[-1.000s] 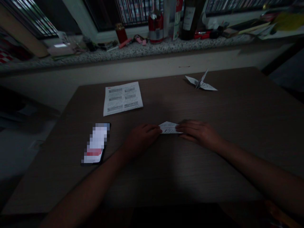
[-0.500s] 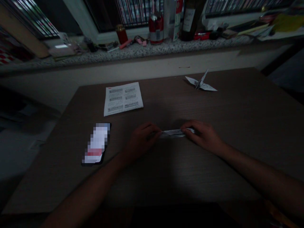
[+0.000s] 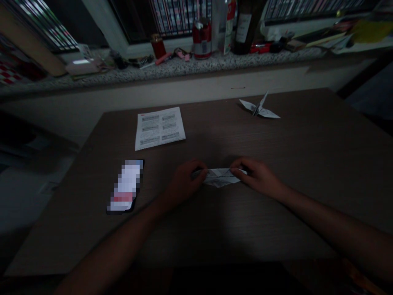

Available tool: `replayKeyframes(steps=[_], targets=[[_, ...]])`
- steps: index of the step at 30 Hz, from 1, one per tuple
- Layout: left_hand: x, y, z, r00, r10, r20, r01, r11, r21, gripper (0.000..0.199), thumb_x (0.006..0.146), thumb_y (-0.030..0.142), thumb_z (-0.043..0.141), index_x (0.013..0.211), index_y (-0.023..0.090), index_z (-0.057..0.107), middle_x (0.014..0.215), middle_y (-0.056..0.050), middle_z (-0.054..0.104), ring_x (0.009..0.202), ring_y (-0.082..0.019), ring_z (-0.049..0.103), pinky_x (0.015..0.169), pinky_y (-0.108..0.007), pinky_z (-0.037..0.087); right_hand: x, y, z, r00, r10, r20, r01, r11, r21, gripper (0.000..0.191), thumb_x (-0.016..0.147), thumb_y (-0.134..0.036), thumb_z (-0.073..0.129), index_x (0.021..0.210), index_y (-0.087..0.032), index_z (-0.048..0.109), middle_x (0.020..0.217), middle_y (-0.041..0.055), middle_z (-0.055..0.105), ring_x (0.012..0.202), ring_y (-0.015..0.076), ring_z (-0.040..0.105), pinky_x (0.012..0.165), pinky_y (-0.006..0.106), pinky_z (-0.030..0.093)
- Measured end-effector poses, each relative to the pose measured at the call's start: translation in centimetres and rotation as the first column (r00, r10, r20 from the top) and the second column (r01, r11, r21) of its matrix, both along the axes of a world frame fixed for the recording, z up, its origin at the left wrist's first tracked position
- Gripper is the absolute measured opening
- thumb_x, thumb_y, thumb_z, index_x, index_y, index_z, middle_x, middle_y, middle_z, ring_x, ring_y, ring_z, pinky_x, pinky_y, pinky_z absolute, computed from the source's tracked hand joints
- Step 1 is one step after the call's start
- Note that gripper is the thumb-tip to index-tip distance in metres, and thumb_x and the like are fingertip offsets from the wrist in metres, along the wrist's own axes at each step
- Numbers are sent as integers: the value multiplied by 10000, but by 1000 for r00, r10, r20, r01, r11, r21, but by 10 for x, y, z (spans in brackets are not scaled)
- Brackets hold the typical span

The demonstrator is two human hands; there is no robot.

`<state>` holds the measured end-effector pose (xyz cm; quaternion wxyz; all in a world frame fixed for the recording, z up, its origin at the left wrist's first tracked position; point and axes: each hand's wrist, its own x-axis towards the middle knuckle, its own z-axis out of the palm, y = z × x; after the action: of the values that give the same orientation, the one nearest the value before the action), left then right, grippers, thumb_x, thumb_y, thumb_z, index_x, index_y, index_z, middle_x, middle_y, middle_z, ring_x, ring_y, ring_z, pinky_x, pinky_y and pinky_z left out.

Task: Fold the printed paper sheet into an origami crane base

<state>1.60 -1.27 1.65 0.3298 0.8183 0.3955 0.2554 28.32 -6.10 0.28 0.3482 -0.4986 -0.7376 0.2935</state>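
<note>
Between my two hands is a small piece of folded paper [image 3: 218, 178], printed in dark and white, with a creased strip along its top and a shallow point toward me. My left hand [image 3: 189, 177] pinches its left end between thumb and fingers. At the other end my right hand [image 3: 252, 172] grips the paper the same way, fingertips near the top edge. Farther back on the right stands a folded paper crane [image 3: 258, 110] with its wings spread.
A printed paper sheet [image 3: 160, 128] lies at the back left of the brown table [image 3: 196, 229]. Nearer on the left is a phone [image 3: 125, 187] with its screen lit. Beyond the table, a granite sill [image 3: 172, 67] holds a red can [image 3: 202, 40], a dark bottle [image 3: 244, 30] and clutter.
The folded paper has tilted or opened so more of its front face shows, with a point toward me. My left hand now reaches farther around its end; both hands keep their grip.
</note>
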Motion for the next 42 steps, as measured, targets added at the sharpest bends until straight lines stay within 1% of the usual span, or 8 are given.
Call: replayKeyframes(steps=[8, 11, 14, 17, 20, 27, 35, 42], targets=[[0, 2, -9, 997, -18, -69, 29, 985, 170, 139, 1008, 267, 581, 1099, 208, 665, 1076, -54, 688, 1003, -211, 674, 895, -369, 568, 1, 4, -1, 998, -19, 59, 15, 997, 75, 157, 1021, -314, 552, 960, -226, 667, 907, 47, 730, 815, 202, 693, 738, 329, 541], [-2, 2, -9, 989, -27, -148, 82, 921, 382, 257, 1005, 248, 603, 1258, 219, 632, 1249, -92, 645, 1179, -249, 618, 1011, -426, 533, 3, 6, -2, 996, -39, 78, 31, 994, 107, 144, 1015, -298, 557, 951, -224, 663, 904, 51, 716, 820, 204, 683, 738, 334, 532], [-6, 0, -7, 951, -123, -283, 254, 834, 491, 269, 1015, 230, 591, 1282, 220, 630, 1322, -99, 641, 1229, -267, 594, 1045, -449, 509, 5, 9, -4, 991, -42, 124, 22, 987, 159, 119, 995, -278, 586, 923, -221, 662, 887, 55, 688, 816, 209, 661, 735, 341, 517], [-7, -1, -6, 903, -190, -385, 375, 784, 495, 292, 1032, 245, 567, 1319, 216, 617, 1391, -104, 625, 1278, -280, 580, 1061, -461, 502, 7, 12, -7, 979, -58, 196, 17, 979, 204, 101, 983, -254, 601, 909, -219, 659, 865, 53, 672, 815, 220, 636, 741, 359, 495], [-5, 0, -8, 875, -207, -438, 415, 786, 458, 351, 1034, 262, 572, 1381, 210, 583, 1466, -112, 585, 1340, -293, 551, 1097, -483, 484, 9, 14, -10, 967, -69, 244, 9, 971, 238, 83, 978, -240, 614, 914, -215, 662, 881, 57, 672, 852, 236, 631, 789, 390, 485], [-4, 3, -12, 859, -233, -457, 419, 833, 362, 406, 1049, 294, 545, 1447, 218, 536, 1535, -111, 540, 1390, -291, 525, 1138, -503, 456, 11, 15, -10, 969, -46, 243, -21, 963, 268, 130, 996, -266, 614, 1085, -227, 701, 1037, 95, 715, 997, 267, 667, 872, 438, 523], [-6, 4, -16, 872, -243, -426, 405, 846, 346, 438, 1048, 298, 547, 1482, 250, 509, 1542, -93, 537, 1405, -284, 515, 1137, -507, 446, 14, 12, -5, 924, 195, 329, -288, 921, 262, 273, 1005, -315, 614, 1257, -260, 702, 1206, 101, 728, 1123, 274, 676, 963, 478, 561], [-7, 7, -16, 870, -262, -418, 419, 840, 345, 404, 1048, 279, 550, 1449, 235, 537, 1523, -91, 554, 1382, -282, 532, 1120, -498, 461, 15, 12, -10, 911, 205, 358, -313, 909, 276, 289, 991, -297, 639, 1266, -233, 701, 1236, 123, 724, 1153, 278, 678, 957, 473, 589]])
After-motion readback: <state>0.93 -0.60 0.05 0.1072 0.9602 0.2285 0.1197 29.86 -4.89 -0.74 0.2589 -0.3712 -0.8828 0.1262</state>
